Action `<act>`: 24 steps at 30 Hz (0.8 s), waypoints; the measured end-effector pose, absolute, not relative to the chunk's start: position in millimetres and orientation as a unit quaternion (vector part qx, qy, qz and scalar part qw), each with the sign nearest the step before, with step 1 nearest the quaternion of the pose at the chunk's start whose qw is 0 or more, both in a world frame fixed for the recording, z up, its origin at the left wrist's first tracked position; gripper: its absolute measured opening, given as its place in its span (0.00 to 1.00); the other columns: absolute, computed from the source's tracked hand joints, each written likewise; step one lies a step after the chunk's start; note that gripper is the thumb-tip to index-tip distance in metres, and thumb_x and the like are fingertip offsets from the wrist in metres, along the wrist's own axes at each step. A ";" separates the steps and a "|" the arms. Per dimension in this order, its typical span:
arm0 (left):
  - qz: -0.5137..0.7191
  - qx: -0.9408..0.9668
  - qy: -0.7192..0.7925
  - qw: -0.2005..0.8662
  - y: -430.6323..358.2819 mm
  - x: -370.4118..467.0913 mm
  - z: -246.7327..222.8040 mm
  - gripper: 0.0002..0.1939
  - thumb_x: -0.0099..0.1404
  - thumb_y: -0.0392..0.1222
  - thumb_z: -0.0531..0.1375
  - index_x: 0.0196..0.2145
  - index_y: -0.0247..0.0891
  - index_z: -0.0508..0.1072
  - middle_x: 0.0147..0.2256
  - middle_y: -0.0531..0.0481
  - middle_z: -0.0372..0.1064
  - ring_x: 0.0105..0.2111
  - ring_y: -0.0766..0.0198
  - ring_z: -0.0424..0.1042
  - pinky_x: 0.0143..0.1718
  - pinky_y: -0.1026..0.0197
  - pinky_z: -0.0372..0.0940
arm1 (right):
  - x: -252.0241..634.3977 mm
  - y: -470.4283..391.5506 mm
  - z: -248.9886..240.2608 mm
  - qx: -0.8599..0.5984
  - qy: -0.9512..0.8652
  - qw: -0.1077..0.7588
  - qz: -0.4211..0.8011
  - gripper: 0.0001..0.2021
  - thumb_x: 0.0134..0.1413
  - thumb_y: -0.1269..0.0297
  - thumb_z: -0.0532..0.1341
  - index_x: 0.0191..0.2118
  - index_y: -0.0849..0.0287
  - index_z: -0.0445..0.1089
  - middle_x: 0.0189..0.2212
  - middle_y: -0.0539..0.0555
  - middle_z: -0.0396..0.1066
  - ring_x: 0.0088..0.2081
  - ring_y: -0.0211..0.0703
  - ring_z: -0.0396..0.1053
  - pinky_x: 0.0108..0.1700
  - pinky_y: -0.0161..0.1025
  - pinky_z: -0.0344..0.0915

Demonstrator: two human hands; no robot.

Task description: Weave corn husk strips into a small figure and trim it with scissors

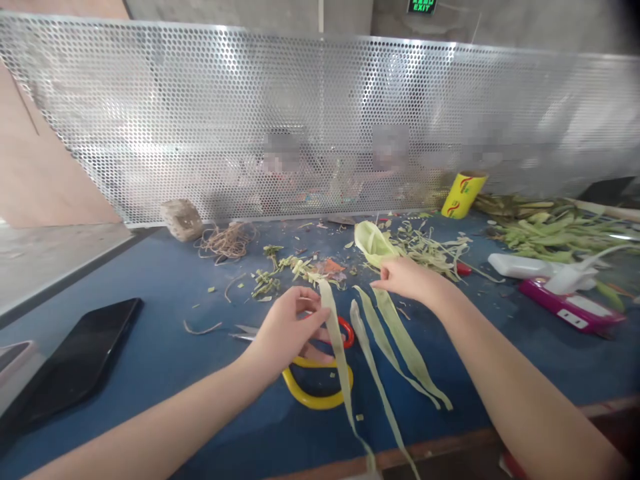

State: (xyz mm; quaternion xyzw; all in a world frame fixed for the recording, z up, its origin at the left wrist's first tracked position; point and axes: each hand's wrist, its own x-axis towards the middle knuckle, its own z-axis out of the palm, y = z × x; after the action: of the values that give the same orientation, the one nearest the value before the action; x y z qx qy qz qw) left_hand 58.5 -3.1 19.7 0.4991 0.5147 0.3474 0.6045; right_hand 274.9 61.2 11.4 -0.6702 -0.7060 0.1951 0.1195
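My left hand (pixel 293 323) pinches a long pale green husk strip (pixel 340 353) between thumb and fingers; its tail hangs toward the table's front edge. Under that hand lie scissors with yellow handles (pixel 320 401) and a second pair with red handles (pixel 349 331), partly hidden. My right hand (pixel 407 277) is closed with its fingertips at the top end of a wider husk strip (pixel 403 337) lying on the table. Beside this one are two narrower strips. Just behind the right hand sits a curled, cupped husk (pixel 371 241).
On the blue table (pixel 200 373) are a black phone (pixel 83 357), a tangle of twine (pixel 227 241), a stone-like block (pixel 181 220), husk scraps (pixel 425 247), a yellow roll (pixel 463 195), a magenta box (pixel 570 307) and more husks (pixel 545 233). A perforated metal screen (pixel 200 100) stands behind.
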 end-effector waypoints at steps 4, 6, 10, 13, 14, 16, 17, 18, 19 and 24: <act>0.340 0.486 0.512 0.621 12.7 80.8 14.5 0.12 0.58 0.37 0.56 0.36 0.38 0.54 0.37 0.46 0.64 0.27 0.60 0.75 0.20 0.60 0.73 | 271.9 63.9 2.6 -0.687 -0.703 0.089 0.165 0.12 0.36 0.62 0.65 0.17 0.58 0.61 0.14 0.51 0.61 0.22 0.44 0.64 0.24 0.37 0.55; 0.334 0.489 0.511 0.623 20.5 86.6 12.8 0.13 0.58 0.38 0.57 0.37 0.38 0.54 0.41 0.42 0.63 0.30 0.59 0.75 0.22 0.58 0.73 | 270.0 64.9 0.2 -0.687 -0.703 0.090 0.162 0.11 0.34 0.61 0.66 0.21 0.58 0.64 0.16 0.51 0.63 0.23 0.43 0.64 0.24 0.37 0.56; 0.334 0.513 0.503 0.610 29.2 83.0 13.7 0.13 0.55 0.39 0.59 0.35 0.38 0.58 0.47 0.40 0.59 0.40 0.53 0.71 0.23 0.58 0.74 | 273.5 70.2 -1.6 -0.684 -0.700 0.105 0.179 0.10 0.33 0.63 0.66 0.24 0.59 0.66 0.19 0.52 0.66 0.24 0.43 0.65 0.25 0.36 0.56; 0.341 0.571 0.489 0.563 29.1 75.1 16.6 0.09 0.56 0.41 0.59 0.33 0.38 0.62 0.46 0.42 0.61 0.41 0.54 0.70 0.20 0.62 0.73 | 277.7 72.6 2.4 -0.665 -0.705 0.135 0.204 0.06 0.40 0.64 0.62 0.24 0.60 0.65 0.22 0.52 0.67 0.25 0.42 0.65 0.26 0.36 0.57; 0.342 0.593 0.483 0.546 28.2 73.2 17.2 0.08 0.56 0.42 0.58 0.33 0.38 0.63 0.43 0.43 0.63 0.39 0.56 0.72 0.18 0.63 0.72 | 277.8 71.6 5.5 -0.654 -0.710 0.148 0.214 0.06 0.42 0.64 0.61 0.25 0.60 0.65 0.23 0.52 0.67 0.26 0.41 0.65 0.27 0.35 0.57; 0.337 0.627 0.472 0.520 26.0 71.5 17.1 0.09 0.57 0.43 0.57 0.35 0.38 0.65 0.38 0.44 0.67 0.32 0.60 0.74 0.15 0.67 0.69 | 275.2 66.3 14.2 -0.624 -0.724 0.170 0.239 0.07 0.46 0.61 0.59 0.28 0.59 0.65 0.26 0.51 0.67 0.27 0.38 0.64 0.27 0.33 0.58; 0.337 0.640 0.467 0.509 24.9 71.6 16.6 0.11 0.57 0.44 0.57 0.37 0.38 0.66 0.38 0.45 0.68 0.28 0.62 0.73 0.14 0.67 0.69 | 272.7 62.0 19.2 -0.601 -0.733 0.180 0.263 0.08 0.47 0.59 0.58 0.29 0.59 0.65 0.26 0.50 0.67 0.26 0.36 0.64 0.26 0.32 0.59; 0.339 0.651 0.460 0.501 23.6 72.0 16.0 0.13 0.57 0.45 0.57 0.40 0.38 0.66 0.39 0.45 0.68 0.25 0.65 0.73 0.15 0.67 0.69 | 269.7 56.9 24.4 -0.572 -0.741 0.192 0.295 0.09 0.48 0.58 0.57 0.30 0.58 0.65 0.26 0.49 0.66 0.25 0.35 0.63 0.25 0.31 0.59; 0.342 0.660 0.449 0.495 22.4 72.6 15.5 0.16 0.57 0.45 0.57 0.42 0.39 0.65 0.40 0.45 0.68 0.22 0.67 0.71 0.16 0.66 0.69 | 266.4 51.2 29.3 -0.531 -0.746 0.210 0.342 0.09 0.49 0.57 0.56 0.31 0.58 0.64 0.25 0.48 0.65 0.24 0.34 0.62 0.25 0.31 0.59; 0.357 0.675 0.406 0.502 14.6 74.8 20.6 0.14 0.58 0.46 0.56 0.40 0.36 0.66 0.35 0.48 0.69 0.15 0.73 0.66 0.18 0.65 0.68 | 253.7 25.9 45.7 -0.401 -0.727 0.251 0.497 0.07 0.51 0.59 0.55 0.30 0.58 0.62 0.19 0.44 0.58 0.17 0.29 0.57 0.18 0.28 0.55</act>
State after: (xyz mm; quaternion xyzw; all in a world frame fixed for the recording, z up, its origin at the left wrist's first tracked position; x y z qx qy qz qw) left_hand 74.8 14.6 20.6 0.6751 0.4059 0.3566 0.5023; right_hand 253.7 25.9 45.7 -0.4012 -0.7273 0.4971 0.2509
